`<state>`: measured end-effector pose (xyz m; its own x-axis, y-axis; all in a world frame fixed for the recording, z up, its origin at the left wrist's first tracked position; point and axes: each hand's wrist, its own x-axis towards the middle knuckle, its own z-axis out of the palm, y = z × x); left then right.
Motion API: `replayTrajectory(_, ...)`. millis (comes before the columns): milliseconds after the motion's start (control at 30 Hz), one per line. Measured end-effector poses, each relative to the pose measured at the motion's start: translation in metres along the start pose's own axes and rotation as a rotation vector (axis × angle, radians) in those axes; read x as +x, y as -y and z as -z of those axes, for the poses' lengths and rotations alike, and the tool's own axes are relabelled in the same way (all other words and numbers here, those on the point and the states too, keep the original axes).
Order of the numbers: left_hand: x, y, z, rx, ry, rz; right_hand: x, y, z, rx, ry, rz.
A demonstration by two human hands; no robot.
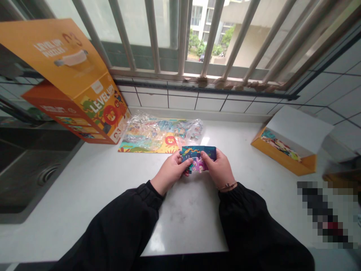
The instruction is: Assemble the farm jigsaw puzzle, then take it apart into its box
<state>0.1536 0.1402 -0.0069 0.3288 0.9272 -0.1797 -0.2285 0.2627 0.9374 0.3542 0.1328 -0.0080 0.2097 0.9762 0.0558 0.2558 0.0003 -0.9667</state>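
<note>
Several joined puzzle pieces (199, 165), dark blue with orange marks and a purple part, are held up over the white counter. My left hand (171, 167) grips their left side, thumb on the front. On the right side, my right hand (221, 169) pinches them with its thumb on top; a thin bracelet circles that wrist. Fingers behind the pieces are mostly hidden. Just beyond the hands lies a colourful puzzle sheet (146, 147) with a lion on it. Clear plastic bags (148, 130) of puzzle pieces rest on that sheet.
An orange "LEVEL UP!" box (97, 109) stands at the left with its lid raised, beside a dark sink (53, 162). At the right sits an open yellow box (282, 154) with coloured pieces inside. A barred window and tiled wall (180, 98) bound the counter (186, 222) behind.
</note>
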Motion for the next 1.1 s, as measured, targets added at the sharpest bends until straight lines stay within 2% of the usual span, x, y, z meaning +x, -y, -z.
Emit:
replayTrajectory(133,0.0,0.001,0.001,0.019,-0.014,-0.033,0.0,0.0,-0.001,-0.064,-0.005,0.023)
replayTrajectory(300,0.0,-0.002,0.001,0.03,0.008,-0.023,-0.001,-0.002,0.0,0.07,0.015,-0.006)
replayTrajectory(500,0.004,-0.001,0.006,0.094,0.02,-0.088,-0.003,0.002,0.002,-0.035,-0.052,0.112)
replayTrajectory(567,0.003,-0.001,0.007,0.066,0.051,-0.114,-0.002,0.001,0.0,0.054,-0.019,0.048)
replayTrajectory(667,0.0,-0.002,0.006,-0.015,0.128,-0.072,0.002,-0.003,-0.005,0.304,0.073,-0.102)
replayTrajectory(767,-0.001,-0.002,0.005,-0.02,0.157,-0.044,0.003,-0.004,-0.005,0.376,0.073,-0.119)
replayTrajectory(833,0.0,-0.002,0.005,0.051,0.127,-0.105,0.002,-0.001,-0.002,0.209,-0.002,-0.031)
replayTrajectory(900,0.001,-0.001,0.008,0.226,0.036,-0.194,-0.001,0.002,0.002,-0.016,-0.061,0.09)
replayTrajectory(1000,0.003,0.0,0.011,0.561,-0.146,-0.258,-0.004,0.004,0.002,-0.139,0.027,0.193)
replayTrajectory(1033,0.004,0.001,0.012,0.621,-0.175,-0.253,-0.005,0.004,0.0,-0.13,0.078,0.204)
replayTrajectory(1100,0.005,0.004,0.011,0.605,-0.17,-0.236,-0.005,0.001,-0.004,-0.122,0.136,0.208)
